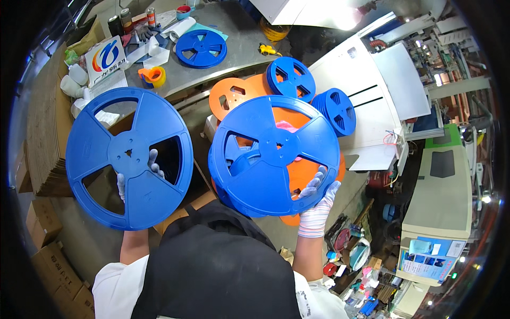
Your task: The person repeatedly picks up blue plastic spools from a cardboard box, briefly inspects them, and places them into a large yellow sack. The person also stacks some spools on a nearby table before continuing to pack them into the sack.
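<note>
A large blue plastic reel flange point(155, 195) with three window cut-outs is held up at the left. My left hand point(154, 162), gloved, supports it from behind; some fingers show through two of the windows, and the rest is hidden. A similar blue reel flange point(255, 179) is in my right hand point(317, 215), which wears a striped glove and grips the lower right rim, with fingers coming through a window. Below this flange, more blue plastic parts show partly through its window and past its lower left edge. Behind it lie orange reel discs point(224, 89).
Stacks of smaller blue reels point(295, 85) stand beyond the right flange. A metal table point(243, 36) carries a blue reel point(201, 50), tape rolls point(158, 76) and cans. Flattened cardboard point(46, 131) is stacked at left, cartons point(44, 223) below. Machine housings point(438, 195) stand at right.
</note>
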`<action>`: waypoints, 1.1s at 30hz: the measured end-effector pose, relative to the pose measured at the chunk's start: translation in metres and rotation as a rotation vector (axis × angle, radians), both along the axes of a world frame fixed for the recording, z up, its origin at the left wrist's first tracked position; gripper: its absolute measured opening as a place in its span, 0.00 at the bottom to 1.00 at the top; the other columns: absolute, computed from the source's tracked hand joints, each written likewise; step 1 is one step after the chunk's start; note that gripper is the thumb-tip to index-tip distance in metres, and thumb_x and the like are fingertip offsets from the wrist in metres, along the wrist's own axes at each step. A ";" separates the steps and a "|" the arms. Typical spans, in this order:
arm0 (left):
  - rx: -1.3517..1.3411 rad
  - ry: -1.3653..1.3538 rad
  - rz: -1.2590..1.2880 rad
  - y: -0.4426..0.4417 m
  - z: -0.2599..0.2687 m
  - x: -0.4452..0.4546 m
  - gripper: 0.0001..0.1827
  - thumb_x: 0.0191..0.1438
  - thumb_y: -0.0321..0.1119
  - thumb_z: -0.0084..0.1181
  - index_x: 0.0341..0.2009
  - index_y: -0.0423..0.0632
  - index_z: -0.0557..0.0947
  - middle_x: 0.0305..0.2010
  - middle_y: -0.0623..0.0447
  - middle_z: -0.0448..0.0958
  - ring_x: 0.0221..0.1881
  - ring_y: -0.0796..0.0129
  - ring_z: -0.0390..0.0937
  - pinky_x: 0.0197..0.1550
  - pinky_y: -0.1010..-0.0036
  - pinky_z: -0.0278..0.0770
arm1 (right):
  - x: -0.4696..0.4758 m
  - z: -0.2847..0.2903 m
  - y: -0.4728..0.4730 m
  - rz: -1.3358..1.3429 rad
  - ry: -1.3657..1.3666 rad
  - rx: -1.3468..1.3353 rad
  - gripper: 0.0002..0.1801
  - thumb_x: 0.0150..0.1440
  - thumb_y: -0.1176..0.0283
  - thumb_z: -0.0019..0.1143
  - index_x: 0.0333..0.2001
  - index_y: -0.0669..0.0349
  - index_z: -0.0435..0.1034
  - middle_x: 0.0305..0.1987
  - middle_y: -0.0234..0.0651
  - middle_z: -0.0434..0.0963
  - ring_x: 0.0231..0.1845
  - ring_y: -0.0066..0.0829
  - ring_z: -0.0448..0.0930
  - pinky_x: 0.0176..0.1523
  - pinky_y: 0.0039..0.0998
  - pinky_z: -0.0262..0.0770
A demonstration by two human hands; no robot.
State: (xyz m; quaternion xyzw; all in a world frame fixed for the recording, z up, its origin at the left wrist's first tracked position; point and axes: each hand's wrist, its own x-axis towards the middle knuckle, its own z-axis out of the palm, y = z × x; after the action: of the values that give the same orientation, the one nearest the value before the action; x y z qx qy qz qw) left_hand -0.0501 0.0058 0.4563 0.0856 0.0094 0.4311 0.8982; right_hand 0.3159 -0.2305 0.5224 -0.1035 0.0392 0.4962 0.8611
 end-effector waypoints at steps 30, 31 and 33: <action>-0.186 -0.115 -0.565 -0.047 -0.003 0.086 0.43 0.48 0.55 0.68 0.64 0.47 0.68 0.59 0.48 0.73 0.67 0.51 0.66 0.68 0.47 0.64 | -0.085 0.032 0.046 -0.082 -0.798 -0.648 0.25 0.66 0.67 0.49 0.64 0.65 0.62 0.62 0.48 0.72 0.60 0.41 0.76 0.60 0.40 0.77; -0.204 -0.116 -0.560 -0.047 -0.008 0.085 0.44 0.48 0.56 0.68 0.64 0.48 0.68 0.59 0.48 0.73 0.66 0.50 0.66 0.68 0.46 0.63 | -0.080 0.025 0.039 -0.092 -0.732 -0.666 0.24 0.66 0.66 0.49 0.63 0.65 0.62 0.62 0.46 0.73 0.60 0.40 0.76 0.60 0.40 0.77; -0.253 -0.106 -0.561 -0.048 -0.017 0.081 0.44 0.47 0.57 0.68 0.63 0.48 0.69 0.59 0.48 0.73 0.66 0.49 0.67 0.68 0.45 0.63 | -0.076 0.010 0.027 -0.079 -0.652 -0.716 0.24 0.66 0.65 0.50 0.63 0.63 0.63 0.62 0.44 0.73 0.60 0.39 0.77 0.60 0.38 0.76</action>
State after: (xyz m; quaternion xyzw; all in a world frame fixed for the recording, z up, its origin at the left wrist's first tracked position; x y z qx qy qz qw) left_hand 0.0305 -0.0423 0.4392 -0.0500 -0.0081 0.1658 0.9849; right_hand 0.2398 -0.2035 0.5322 -0.5418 -0.0605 0.3604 0.7569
